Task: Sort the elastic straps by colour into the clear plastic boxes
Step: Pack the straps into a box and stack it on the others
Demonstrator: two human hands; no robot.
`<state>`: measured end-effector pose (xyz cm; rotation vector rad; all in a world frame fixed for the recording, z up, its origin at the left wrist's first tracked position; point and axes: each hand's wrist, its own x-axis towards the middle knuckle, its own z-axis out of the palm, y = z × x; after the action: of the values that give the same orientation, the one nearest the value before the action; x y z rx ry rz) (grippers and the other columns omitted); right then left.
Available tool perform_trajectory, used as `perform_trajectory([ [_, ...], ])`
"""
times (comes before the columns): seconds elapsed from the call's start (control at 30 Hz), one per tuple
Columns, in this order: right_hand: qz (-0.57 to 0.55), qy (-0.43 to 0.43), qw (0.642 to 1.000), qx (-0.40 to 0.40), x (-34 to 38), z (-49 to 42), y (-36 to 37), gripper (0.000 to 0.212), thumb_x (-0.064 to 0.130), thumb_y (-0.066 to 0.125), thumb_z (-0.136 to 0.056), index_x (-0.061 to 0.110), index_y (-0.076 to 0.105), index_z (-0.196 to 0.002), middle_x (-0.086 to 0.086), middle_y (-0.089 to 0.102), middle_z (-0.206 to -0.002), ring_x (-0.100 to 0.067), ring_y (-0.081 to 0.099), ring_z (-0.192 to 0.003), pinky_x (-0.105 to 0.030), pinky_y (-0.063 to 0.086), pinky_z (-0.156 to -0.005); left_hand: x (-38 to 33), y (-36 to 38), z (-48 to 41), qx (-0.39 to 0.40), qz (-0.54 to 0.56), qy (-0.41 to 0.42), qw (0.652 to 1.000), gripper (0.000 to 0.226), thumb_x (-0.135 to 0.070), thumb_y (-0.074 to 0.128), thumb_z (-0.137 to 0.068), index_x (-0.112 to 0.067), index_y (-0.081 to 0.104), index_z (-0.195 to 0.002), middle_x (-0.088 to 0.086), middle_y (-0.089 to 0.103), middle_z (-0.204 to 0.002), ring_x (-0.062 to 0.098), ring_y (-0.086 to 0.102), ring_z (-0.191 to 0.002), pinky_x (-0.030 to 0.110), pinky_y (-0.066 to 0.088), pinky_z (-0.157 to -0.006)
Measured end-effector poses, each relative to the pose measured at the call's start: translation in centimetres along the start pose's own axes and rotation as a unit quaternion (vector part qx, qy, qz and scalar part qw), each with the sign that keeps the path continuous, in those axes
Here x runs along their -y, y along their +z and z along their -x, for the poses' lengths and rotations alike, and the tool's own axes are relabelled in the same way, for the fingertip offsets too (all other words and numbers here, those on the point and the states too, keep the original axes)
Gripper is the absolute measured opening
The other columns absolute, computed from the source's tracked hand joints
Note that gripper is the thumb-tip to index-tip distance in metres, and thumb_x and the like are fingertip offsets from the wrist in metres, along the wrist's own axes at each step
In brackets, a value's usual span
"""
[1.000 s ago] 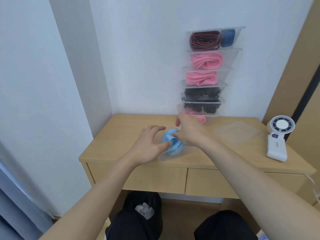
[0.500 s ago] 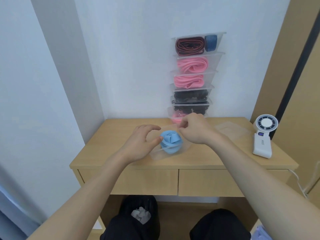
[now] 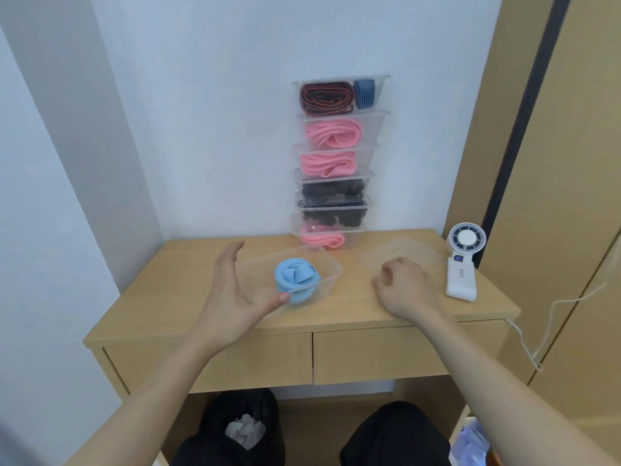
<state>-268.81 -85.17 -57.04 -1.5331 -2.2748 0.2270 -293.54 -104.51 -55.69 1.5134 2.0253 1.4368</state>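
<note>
The rolled blue strap sits in the clear box on the surface. My left hand lies open at the box's left end, thumb touching its near rim. My right hand, loosely curled and empty, rests right of the box.

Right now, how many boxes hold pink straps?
3, all stacked: second box from top, third box from top, bottom box. Anything behind them is hidden.
</note>
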Motion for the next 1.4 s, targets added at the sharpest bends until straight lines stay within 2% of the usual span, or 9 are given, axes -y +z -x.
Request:
perform_trajectory([
  [0.27, -0.022, 0.001, 0.996, -0.088, 0.6, 0.4, 0.3, 0.012, 0.028, 0.054, -0.098, 0.019, 0.063, -0.1, -0.006, 0.069, -0.103, -0.031, 0.061, -0.1, -0.04, 0.047, -0.087, 1.7, 1.2, -2.7, 0.069, 0.022, -0.019, 0.997, 0.126, -0.036, 0.093, -0.068, -0.038, 0.004, -0.156, -0.004, 0.033, -0.15, 0.008, 0.054, -0.124, 0.016, 0.043, -0.086],
  [0.5, -0.14, -0.019, 0.959, -0.246, 0.7, 1.6, 0.7, 0.009, 0.01, 0.043, -0.103, 0.008, 0.052, -0.105, -0.011, 0.06, -0.105, -0.033, 0.053, -0.098, -0.042, 0.04, -0.075, 2.3, 1.5, -3.6, 0.057, 0.08, -0.035, 0.995, 0.131, -0.058, 0.088, -0.046, -0.037, 0.017, -0.154, -0.006, 0.051, -0.134, 0.006, 0.06, -0.118, 0.034, 0.052, -0.096],
  [0.67, -0.237, -0.013, 0.93, -0.283, 0.9, 1.7, 0.3, 0.013, 0.013, 0.045, -0.104, 0.007, 0.053, -0.112, -0.008, 0.063, -0.11, -0.033, 0.058, -0.1, -0.038, 0.041, -0.075, 3.1, 1.8, -3.6, 0.053, 0.078, -0.034, 0.995, 0.127, -0.055, 0.09, -0.05, -0.038, 0.019, -0.154, -0.009, 0.054, -0.129, 0.004, 0.058, -0.119, 0.023, 0.049, -0.088],
  [0.83, -0.268, -0.047, 0.907, -0.323, 1.5, 2.3, -1.7, 0.005, 0.01, 0.048, -0.102, 0.014, 0.049, -0.101, 0.002, 0.055, -0.097, -0.033, 0.059, -0.088, -0.04, 0.042, -0.073, 3.3, 2.1, -3.9, 0.046, 0.079, -0.03, 0.995, 0.115, -0.032, 0.094, -0.066, -0.035, 0.02, -0.155, -0.006, 0.053, -0.13, 0.008, 0.058, -0.12, 0.016, 0.047, -0.082],
  [1.03, -0.379, -0.13, 0.829, -0.391, 3.2, 3.5, -5.5, 0.017, 0.008, 0.04, -0.101, 0.025, 0.043, -0.105, -0.002, 0.06, -0.096, -0.025, 0.068, -0.089, -0.047, 0.058, -0.078, 3.2, 2.0, -3.8, 0.046, 0.072, -0.028, 0.996, 0.122, -0.051, 0.093, -0.054, -0.04, 0.023, -0.153, -0.012, 0.054, -0.129, 0.003, 0.059, -0.118, 0.023, 0.048, -0.089],
  [1.13, -0.507, -0.07, 0.78, -0.361, 5.2, 3.3, -7.2, 0.009, 0.007, 0.038, -0.106, 0.013, 0.043, -0.103, 0.008, 0.066, -0.079, -0.02, 0.073, -0.081, -0.036, 0.061, -0.076, 3.0, 2.3, -3.8, 0.044, 0.067, -0.027, 0.996, 0.117, -0.038, 0.096, -0.063, -0.039, 0.022, -0.153, -0.011, 0.054, -0.129, 0.003, 0.059, -0.118, 0.02, 0.047, -0.087],
  [1.23, -0.619, 0.066, 0.743, -0.246, 6.6, 1.7, -5.8, 0.009, 0.013, 0.041, -0.108, 0.01, 0.048, -0.101, -0.006, 0.067, -0.087, -0.026, 0.074, -0.082, -0.029, 0.061, -0.075, 3.1, 2.3, -3.7, 0.04, 0.071, -0.028, 0.996, 0.119, -0.035, 0.096, -0.064, -0.041, 0.018, -0.154, -0.013, 0.053, -0.13, 0.004, 0.058, -0.119, 0.02, 0.047, -0.086],
  [1.33, -0.64, 0.13, 0.736, -0.178, 7.8, 0.2, -3.5, 0.01, 0.013, 0.05, -0.105, 0.008, 0.056, -0.099, -0.005, 0.06, -0.081, -0.014, 0.067, -0.071, -0.047, 0.059, -0.09, 2.7, 2.1, -3.6, 0.044, 0.078, -0.029, 0.996, 0.13, -0.042, 0.096, -0.06, -0.044, 0.009, -0.156, -0.014, 0.053, -0.132, -0.001, 0.059, -0.115, 0.019, 0.048, -0.087],
  [1.4, -0.651, 0.141, 0.733, -0.139, 8.9, -0.3, -2.7, 0.011, 0.009, 0.05, -0.104, 0.005, 0.057, -0.097, -0.003, 0.057, -0.077, -0.013, 0.07, -0.066, -0.049, 0.059, -0.09, 2.5, 1.8, -3.7, 0.047, 0.085, -0.025, 0.995, 0.136, -0.043, 0.096, -0.057, -0.049, 0.003, -0.156, -0.014, 0.054, -0.133, -0.001, 0.061, -0.113, 0.019, 0.048, -0.088],
])
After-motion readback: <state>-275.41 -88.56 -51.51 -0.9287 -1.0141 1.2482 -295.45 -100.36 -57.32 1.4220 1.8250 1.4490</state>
